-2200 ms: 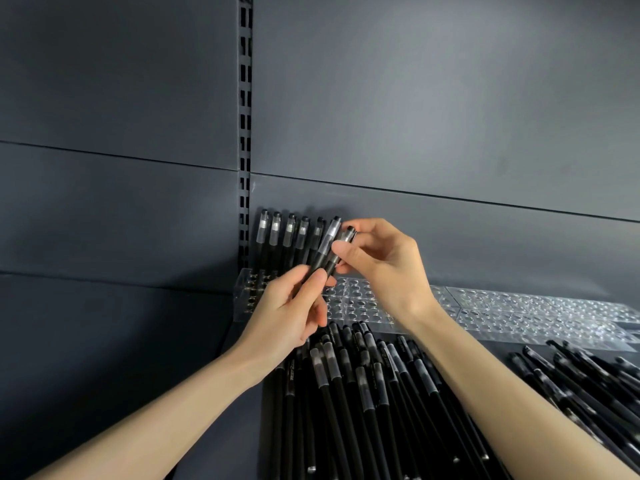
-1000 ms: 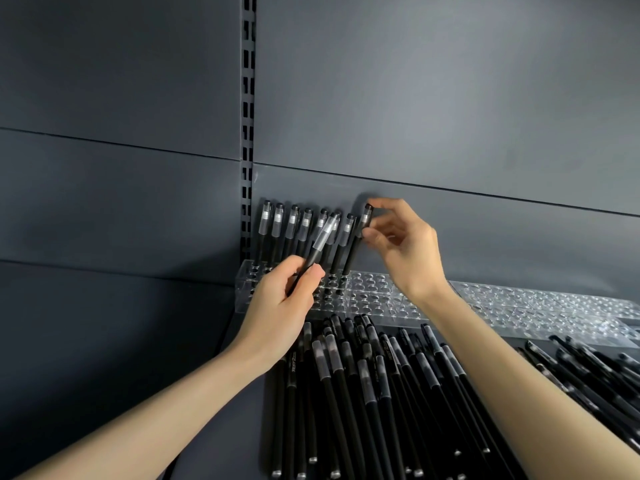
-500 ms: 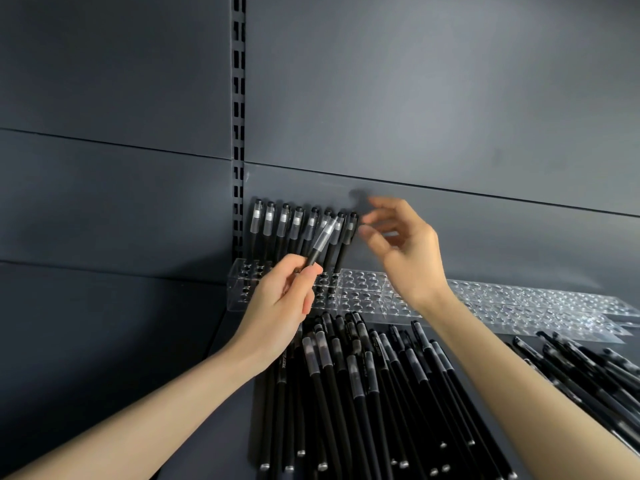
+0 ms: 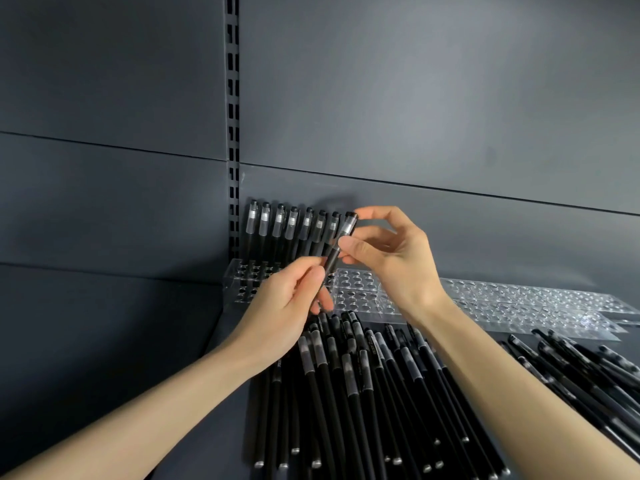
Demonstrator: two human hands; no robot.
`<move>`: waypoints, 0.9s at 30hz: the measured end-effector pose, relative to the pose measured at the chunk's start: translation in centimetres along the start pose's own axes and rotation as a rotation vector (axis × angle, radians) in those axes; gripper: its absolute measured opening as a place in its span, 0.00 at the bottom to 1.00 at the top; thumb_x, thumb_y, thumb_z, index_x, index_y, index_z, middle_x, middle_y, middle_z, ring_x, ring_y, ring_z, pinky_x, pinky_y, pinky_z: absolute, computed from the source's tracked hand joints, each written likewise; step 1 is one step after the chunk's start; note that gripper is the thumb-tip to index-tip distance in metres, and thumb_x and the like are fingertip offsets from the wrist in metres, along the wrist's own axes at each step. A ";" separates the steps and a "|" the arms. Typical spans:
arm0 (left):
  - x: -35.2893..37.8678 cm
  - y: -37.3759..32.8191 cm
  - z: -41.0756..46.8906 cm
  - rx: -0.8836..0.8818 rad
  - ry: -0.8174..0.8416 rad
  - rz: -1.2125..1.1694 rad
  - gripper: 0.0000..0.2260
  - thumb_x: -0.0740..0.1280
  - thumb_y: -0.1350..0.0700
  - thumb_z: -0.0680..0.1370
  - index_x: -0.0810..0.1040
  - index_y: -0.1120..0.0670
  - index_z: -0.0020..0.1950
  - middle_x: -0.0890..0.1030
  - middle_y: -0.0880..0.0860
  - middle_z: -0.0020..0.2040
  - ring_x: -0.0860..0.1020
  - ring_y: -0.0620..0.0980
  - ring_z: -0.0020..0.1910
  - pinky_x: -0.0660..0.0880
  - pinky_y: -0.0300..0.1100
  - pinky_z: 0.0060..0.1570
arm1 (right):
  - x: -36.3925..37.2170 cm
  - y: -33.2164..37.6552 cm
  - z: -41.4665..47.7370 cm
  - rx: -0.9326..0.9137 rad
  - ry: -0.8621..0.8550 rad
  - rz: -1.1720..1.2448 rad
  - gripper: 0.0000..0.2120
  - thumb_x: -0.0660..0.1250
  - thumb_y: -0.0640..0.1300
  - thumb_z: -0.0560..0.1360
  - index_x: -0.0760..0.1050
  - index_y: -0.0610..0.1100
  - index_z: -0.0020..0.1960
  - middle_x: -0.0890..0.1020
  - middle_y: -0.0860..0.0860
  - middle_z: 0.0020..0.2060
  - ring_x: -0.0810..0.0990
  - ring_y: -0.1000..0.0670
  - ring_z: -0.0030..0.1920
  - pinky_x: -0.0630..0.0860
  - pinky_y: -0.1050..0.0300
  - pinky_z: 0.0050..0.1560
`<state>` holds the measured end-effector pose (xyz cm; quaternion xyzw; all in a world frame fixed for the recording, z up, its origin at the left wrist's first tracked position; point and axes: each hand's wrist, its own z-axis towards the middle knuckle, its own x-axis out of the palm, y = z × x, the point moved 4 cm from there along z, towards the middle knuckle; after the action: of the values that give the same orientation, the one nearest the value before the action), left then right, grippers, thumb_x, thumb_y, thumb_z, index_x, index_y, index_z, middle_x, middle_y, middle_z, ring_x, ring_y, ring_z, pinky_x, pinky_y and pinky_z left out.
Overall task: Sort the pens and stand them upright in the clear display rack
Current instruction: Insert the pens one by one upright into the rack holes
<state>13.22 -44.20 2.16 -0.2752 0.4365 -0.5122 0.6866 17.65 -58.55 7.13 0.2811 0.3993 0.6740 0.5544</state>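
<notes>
Thumb and forefinger of the right hand [image 4: 398, 268] pinch the capped top of 1 pen [image 4: 333, 259], the curled fingers of the left hand [image 4: 287, 306] hold its barrel, just above the clear display rack [image 4: 360, 282] beside the row of standing pens [image 4: 278, 226]; next its tip probably must enter the neighbouring free hole.
</notes>
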 end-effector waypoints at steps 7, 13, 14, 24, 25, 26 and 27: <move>-0.2 1.1 -0.4 0.122 -0.012 0.687 0.28 0.44 0.39 0.77 0.74 0.46 0.66 0.71 0.43 0.60 0.64 0.43 0.63 0.54 0.40 0.64 | -3.4 2.0 1.2 -0.176 -0.253 -0.259 0.16 0.73 0.36 0.71 0.75 0.54 0.49 0.80 0.50 0.34 0.80 0.42 0.38 0.79 0.47 0.47; 0.4 2.2 -0.5 0.075 0.054 0.754 0.34 0.36 0.34 0.74 0.68 0.42 0.71 0.66 0.41 0.66 0.56 0.42 0.67 0.46 0.41 0.66 | -3.7 1.3 2.2 -0.255 -0.351 -0.360 0.17 0.73 0.37 0.71 0.73 0.57 0.49 0.78 0.57 0.34 0.78 0.56 0.37 0.76 0.61 0.44; 0.5 2.3 -0.5 0.074 0.057 0.763 0.34 0.36 0.34 0.74 0.67 0.42 0.71 0.65 0.41 0.66 0.56 0.42 0.66 0.45 0.41 0.66 | -3.6 1.1 2.4 -0.257 -0.347 -0.377 0.16 0.73 0.37 0.72 0.73 0.56 0.49 0.78 0.57 0.34 0.78 0.57 0.37 0.76 0.62 0.44; 0.6 2.4 -0.5 0.079 0.065 0.798 0.34 0.35 0.35 0.74 0.66 0.42 0.72 0.65 0.42 0.67 0.56 0.43 0.66 0.46 0.43 0.66 | -2.3 -1.6 2.7 -0.193 -0.221 -0.487 0.13 0.72 0.38 0.73 0.75 0.50 0.53 0.79 0.56 0.34 0.77 0.61 0.36 0.74 0.68 0.42; 0.6 2.3 -0.5 0.081 0.064 0.795 0.34 0.35 0.35 0.74 0.66 0.42 0.72 0.65 0.43 0.66 0.56 0.43 0.66 0.47 0.43 0.67 | -2.2 -1.9 2.6 -0.176 -0.204 -0.499 0.12 0.72 0.39 0.73 0.75 0.50 0.53 0.80 0.56 0.35 0.78 0.61 0.37 0.74 0.68 0.42; 0.6 2.3 -0.5 0.082 0.062 0.797 0.34 0.35 0.35 0.74 0.67 0.42 0.72 0.65 0.43 0.66 0.56 0.43 0.66 0.47 0.43 0.67 | -2.2 -2.1 2.5 -0.167 -0.193 -0.506 0.12 0.71 0.39 0.73 0.75 0.50 0.53 0.81 0.56 0.35 0.79 0.61 0.37 0.74 0.68 0.42; 0.6 2.2 -0.4 0.083 0.058 0.799 0.34 0.36 0.35 0.74 0.67 0.42 0.71 0.65 0.43 0.66 0.56 0.43 0.66 0.47 0.43 0.67 | -2.1 -2.3 2.3 -0.164 -0.185 -0.516 0.11 0.71 0.39 0.74 0.75 0.52 0.52 0.82 0.57 0.35 0.79 0.60 0.37 0.74 0.68 0.43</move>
<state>13.92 -44.01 -0.06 -0.0413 0.5072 -0.2296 0.8297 21.27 -59.94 6.53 0.1848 0.3497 0.5119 0.7626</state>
